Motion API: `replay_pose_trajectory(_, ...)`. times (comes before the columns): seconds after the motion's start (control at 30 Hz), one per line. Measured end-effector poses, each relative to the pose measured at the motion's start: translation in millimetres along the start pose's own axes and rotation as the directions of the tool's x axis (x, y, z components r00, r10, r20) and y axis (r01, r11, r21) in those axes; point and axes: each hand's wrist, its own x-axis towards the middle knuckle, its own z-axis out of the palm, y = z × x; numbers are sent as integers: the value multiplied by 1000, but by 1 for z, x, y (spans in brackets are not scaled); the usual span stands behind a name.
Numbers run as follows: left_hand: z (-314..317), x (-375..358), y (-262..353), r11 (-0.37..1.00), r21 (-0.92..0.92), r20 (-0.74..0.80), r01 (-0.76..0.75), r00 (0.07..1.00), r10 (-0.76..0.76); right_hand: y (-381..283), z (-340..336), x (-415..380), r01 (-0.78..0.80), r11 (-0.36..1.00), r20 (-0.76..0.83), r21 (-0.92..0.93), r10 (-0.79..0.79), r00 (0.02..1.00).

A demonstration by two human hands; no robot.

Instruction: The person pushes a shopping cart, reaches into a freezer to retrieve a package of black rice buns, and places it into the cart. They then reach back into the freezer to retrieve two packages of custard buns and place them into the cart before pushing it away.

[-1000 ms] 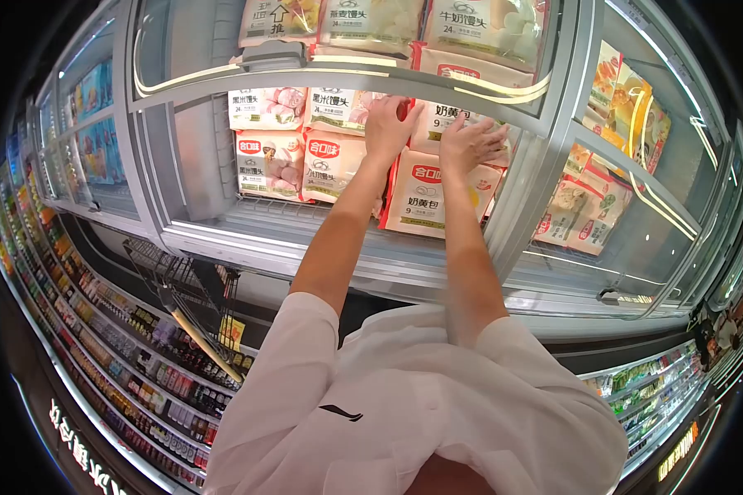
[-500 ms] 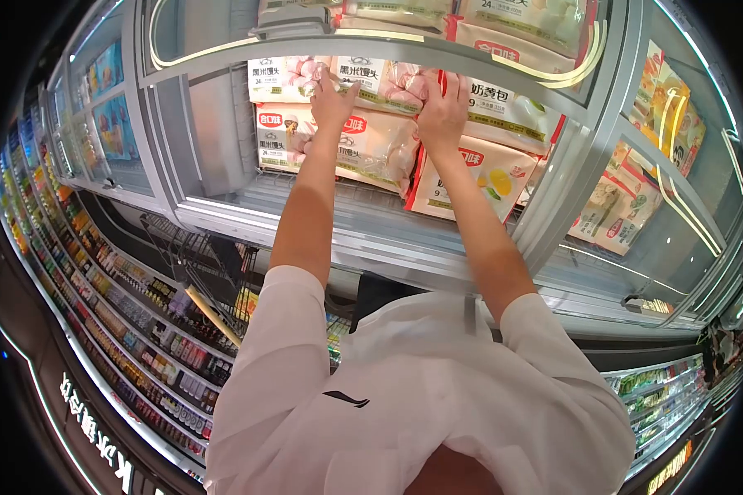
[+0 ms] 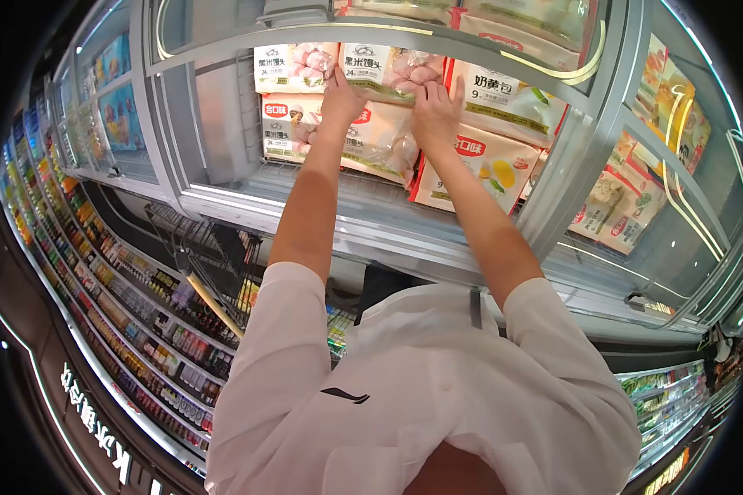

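Observation:
In the head view, my left hand is at the lower left corner of a bag of black rice buns, in the upper row of an open freezer. Its index finger points up along the seam with a neighbouring bun bag. My right hand has its fingers bent over the same middle bag's lower right edge, beside a bag of custard buns. Both hands look closed on the middle bag, though my palms hide part of the grip. Below lie more bun bags, partly covered by my wrists.
The freezer's metal front frame runs beneath my forearms, and a curved door rail crosses above the bags. A wire cart with a wooden-coloured handle stands at lower left. Shelves of bottles line the left side.
My right hand has shifted slightly left and down, uncovering more of the custard bun bag. My left hand stays near the seam. The whole view has tilted a little.

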Motion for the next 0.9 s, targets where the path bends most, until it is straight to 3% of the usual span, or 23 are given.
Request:
replay_pose_trajectory(0.07,23,-6,9,982,176,-95,71,994,-55,0,0,1,-7,999,45,-40,9,999)
replay_pose_trajectory(0.1,31,-9,17,984,169,-97,64,994,-48,1,3,1,-21,1000,-2,-10,21,1000)
replay_pose_trajectory(0.17,46,-24,35,931,364,-214,36,976,46,0,4,3,-34,999,-49,11,34,998)
replay_pose_trajectory(0.2,29,-44,66,989,-104,-275,108,952,-133,-2,3,5,-109,983,-44,148,117,992)
replay_pose_trajectory(0.23,38,-48,77,988,-112,-274,102,953,-130,-3,3,6,-180,942,-28,282,196,980)
replay_pose_trajectory(0.27,45,-51,85,992,-111,-228,62,970,-86,-4,3,10,-189,901,-108,390,249,962)
replay_pose_trajectory(0.3,51,-54,96,994,-110,-185,20,982,-40,-4,-3,11,-186,904,-113,385,246,963)
replay_pose_trajectory(0.33,51,-61,119,965,-256,-395,-55,917,-53,-4,-12,16,-282,828,-66,484,356,932)
replay_pose_trajectory(0.37,41,-58,132,962,-263,-407,-71,912,-44,-1,-20,24,-365,735,-12,572,452,892)
replay_pose_trajectory(0.4,36,-56,143,913,-299,-415,-277,900,137,5,-25,29,-498,564,143,659,556,819)
replay_pose_trajectory(0.43,29,-57,156,822,-332,-427,-463,850,307,10,-37,32,-491,577,131,653,552,823)
replay_pose_trajectory(0.47,25,-59,177,659,-519,-469,-544,826,312,14,-49,33,-490,621,51,612,587,808)
replay_pose_trajectory(0.5,32,-50,184,650,-526,-478,-548,823,307,17,-60,34,-491,660,-30,568,613,790)
replay_pose_trajectory(0.53,44,-35,186,738,-592,-273,-324,942,194,21,-70,33,-510,630,3,586,627,779)
replay_pose_trajectory(0.57,59,-25,185,793,-604,-49,-74,997,55,23,-72,25,-509,638,10,577,618,786)
replay_pose_trajectory(0.6,72,-21,182,789,-601,-158,-126,987,37,25,-72,17,-539,640,5,548,642,767)
replay_pose_trajectory(0.63,80,-16,179,786,-606,-164,-122,986,26,24,-73,12,-564,638,-6,524,665,746)
replay_pose_trajectory(0.67,87,-9,176,807,-588,-130,-63,991,-18,24,-75,7,-646,543,111,537,713,692)
replay_pose_trajectory(0.73,75,-18,188,822,-570,-91,-23,995,-36,16,-81,-2,-641,523,99,563,727,680)
replay_pose_trajectory(0.8,40,-43,202,587,-805,34,82,995,-93,9,-95,-8,-661,458,144,595,748,648)
replay_pose_trajectory(0.83,30,-47,206,582,-810,32,65,997,-67,10,-95,-11,-655,466,118,594,756,644)
replay_pose_trajectory(0.9,8,-48,210,357,-894,307,271,950,47,8,-96,-14,-588,516,128,623,674,727)
